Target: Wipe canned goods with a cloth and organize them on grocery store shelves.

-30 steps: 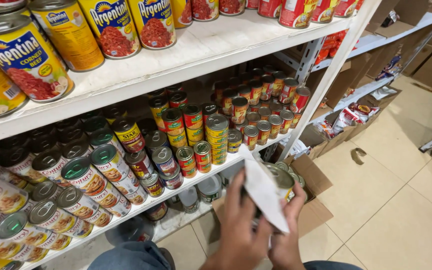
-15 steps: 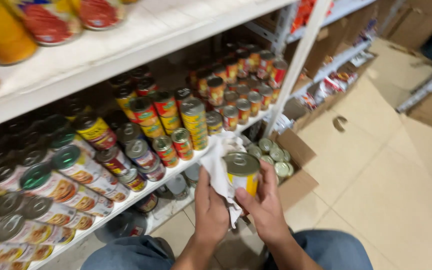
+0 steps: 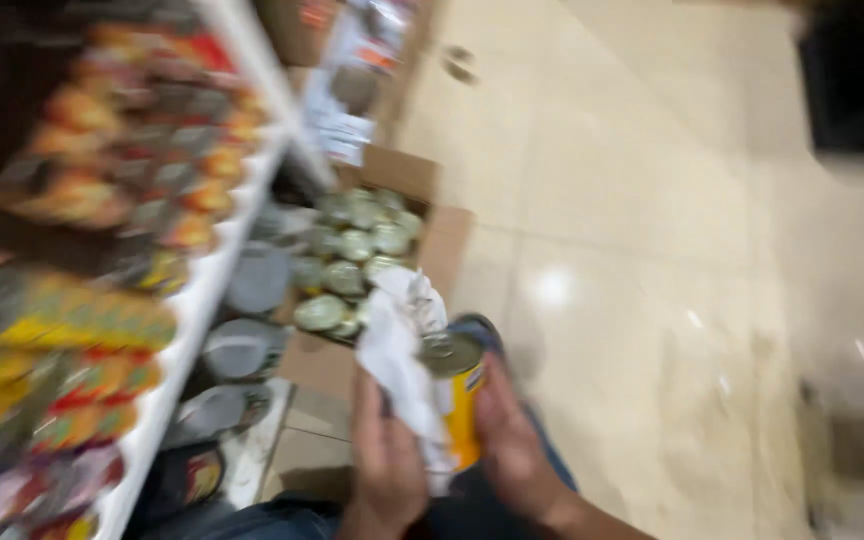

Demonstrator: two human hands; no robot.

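The person's right hand is wrapped around the side of a yellow can with a silver lid, held low in the middle of the view, while the left hand at about nine o'clock from the can presses a white cloth against it, fingers closed on the cloth. At about eleven o'clock from the can, an open cardboard box of more cans sits on the tiled floor. The white shelf at nine o'clock holds what seem to be rows of cans, too blurred to tell apart.
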